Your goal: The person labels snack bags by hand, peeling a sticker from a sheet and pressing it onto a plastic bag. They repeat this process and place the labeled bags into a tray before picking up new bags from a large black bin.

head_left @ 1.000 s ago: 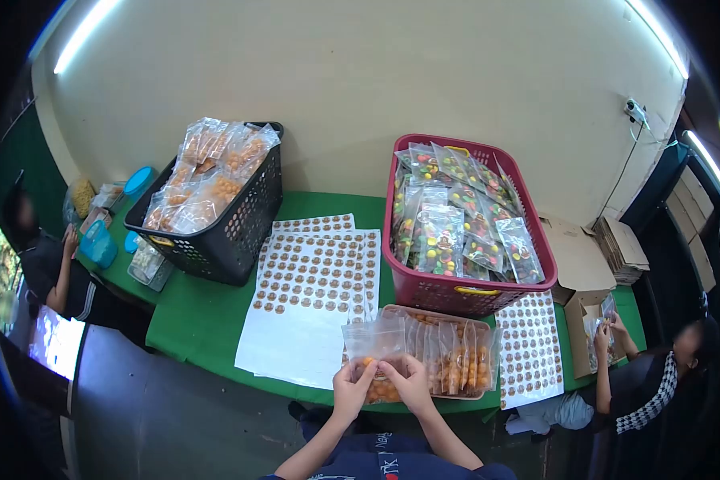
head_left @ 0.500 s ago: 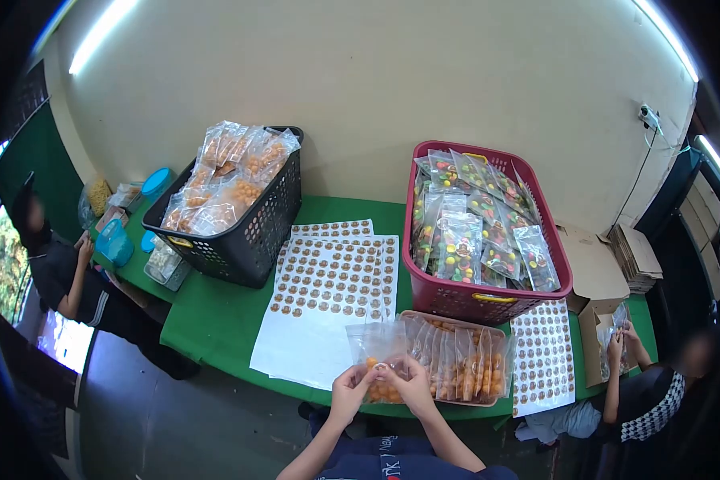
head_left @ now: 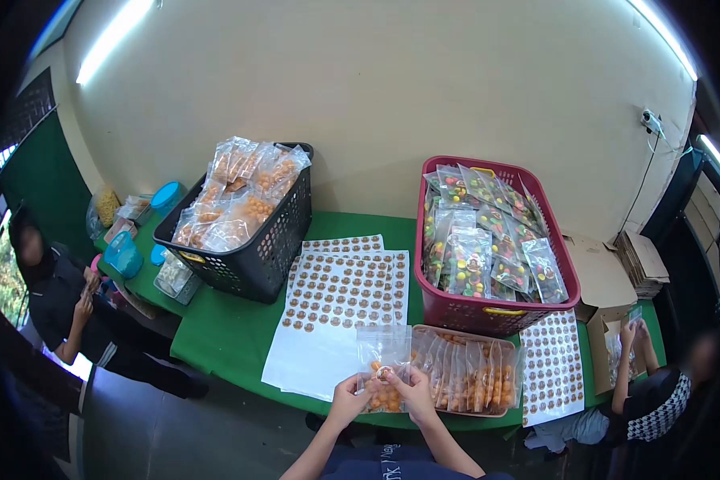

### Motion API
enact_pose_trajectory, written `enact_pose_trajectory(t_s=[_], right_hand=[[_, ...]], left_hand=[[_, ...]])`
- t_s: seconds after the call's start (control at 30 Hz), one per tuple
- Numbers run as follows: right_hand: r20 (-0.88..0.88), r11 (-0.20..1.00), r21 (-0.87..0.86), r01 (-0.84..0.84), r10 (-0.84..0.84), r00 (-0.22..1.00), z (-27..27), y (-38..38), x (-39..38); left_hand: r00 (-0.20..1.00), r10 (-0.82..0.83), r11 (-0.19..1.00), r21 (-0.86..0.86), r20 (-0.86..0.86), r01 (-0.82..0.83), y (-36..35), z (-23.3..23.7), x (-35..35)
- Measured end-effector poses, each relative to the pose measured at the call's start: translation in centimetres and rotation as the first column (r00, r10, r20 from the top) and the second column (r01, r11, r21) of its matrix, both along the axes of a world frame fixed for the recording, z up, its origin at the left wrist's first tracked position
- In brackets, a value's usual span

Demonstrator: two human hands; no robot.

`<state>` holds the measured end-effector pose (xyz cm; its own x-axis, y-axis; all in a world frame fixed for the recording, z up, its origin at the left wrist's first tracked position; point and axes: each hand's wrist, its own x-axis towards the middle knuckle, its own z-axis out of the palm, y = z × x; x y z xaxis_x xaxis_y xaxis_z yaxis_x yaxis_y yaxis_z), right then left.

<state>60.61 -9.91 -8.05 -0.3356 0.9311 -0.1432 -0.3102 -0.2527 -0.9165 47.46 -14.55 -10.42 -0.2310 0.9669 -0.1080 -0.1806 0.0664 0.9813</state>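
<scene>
Between my hands, at the table's front edge, is a clear zip bag [head_left: 384, 348] of round orange snacks, with a round brown sticker [head_left: 385, 374] on its front. My left hand [head_left: 350, 399] grips the bag's left side. My right hand [head_left: 414, 394] pinches its right side, the thumb by the sticker. Just right of the bag, a shallow tray [head_left: 456, 411] holds a row of similar filled bags [head_left: 474, 376] standing on edge. Left of and behind my hands lie white sheets of round stickers [head_left: 312, 352], part of their lower area bare.
A black basket [head_left: 252, 268] of orange snack bags and a maroon basket [head_left: 464, 316] of colourful candy bags stand behind. Another sticker sheet [head_left: 552, 368] lies right. One person [head_left: 64, 304] stands left; another [head_left: 656, 400] handles a bag over a cardboard box [head_left: 598, 344].
The view has shifted, so the table sits slightly lower and further right. My fingers have spread from the sticker toward the bag's sides, showing it more fully. The person at right has raised a bag.
</scene>
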Motion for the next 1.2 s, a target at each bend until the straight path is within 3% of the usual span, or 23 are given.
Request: enact_pose_trajectory(t_s=[0.2, 0.33, 0.43, 0.53, 0.6, 0.7, 0.8, 0.9, 1.07, 1.2], right_hand=[[0.079, 0.981, 0.075, -0.178, 0.172, 0.982, -2.0, 0.1, -1.4], [0.058, 0.981, 0.025, -0.193, 0.191, 0.980, -1.6, -0.3, -3.1], [0.041, 0.963, 0.023, -0.268, 0.266, 0.963, -0.9, -0.5, -4.6], [0.148, 0.882, 0.060, -0.468, 0.455, 0.878, -1.3, -0.7, -5.8], [0.191, 0.802, 0.180, -0.569, 0.539, 0.820, -1.9, -1.0, -6.8], [0.206, 0.772, 0.195, -0.605, 0.571, 0.795, -1.4, -0.6, -8.1], [0.128, 0.862, 0.235, -0.450, 0.431, 0.893, -0.3, 0.0, -9.3], [0.069, 0.909, 0.221, -0.353, 0.346, 0.936, 0.4, 0.3, -9.8], [0.046, 0.926, 0.295, -0.237, 0.234, 0.971, 0.1, 0.2, -10.5], [0.009, 0.935, 0.302, -0.183, 0.190, 0.982, 0.4, 0.3, -11.6]], left_hand=[[0.987, 0.084, 0.996, -0.024, -0.135, -0.088, -0.9, -1.2, -1.9], [0.988, 0.095, 0.994, -0.034, -0.126, -0.100, -2.2, -0.6, -3.0], [0.983, 0.169, 0.985, 0.040, -0.073, -0.166, -2.9, -0.7, -4.0], [0.948, 0.309, 0.941, 0.119, 0.078, -0.317, -2.9, 0.5, -6.0], [0.921, 0.382, 0.913, 0.122, 0.083, -0.390, -2.5, 1.2, -8.1], [0.917, 0.389, 0.904, 0.157, 0.085, -0.398, -2.5, 2.2, -9.6], [0.953, 0.299, 0.941, 0.151, 0.050, -0.303, -3.1, 2.3, -9.1], [0.964, 0.227, 0.955, 0.162, 0.138, -0.248, -3.0, 2.0, -8.0], [0.972, 0.211, 0.960, 0.168, 0.099, -0.226, -2.3, 2.4, -8.4], [0.963, 0.267, 0.949, 0.182, -0.028, -0.258, -1.9, 2.2, -9.3]])
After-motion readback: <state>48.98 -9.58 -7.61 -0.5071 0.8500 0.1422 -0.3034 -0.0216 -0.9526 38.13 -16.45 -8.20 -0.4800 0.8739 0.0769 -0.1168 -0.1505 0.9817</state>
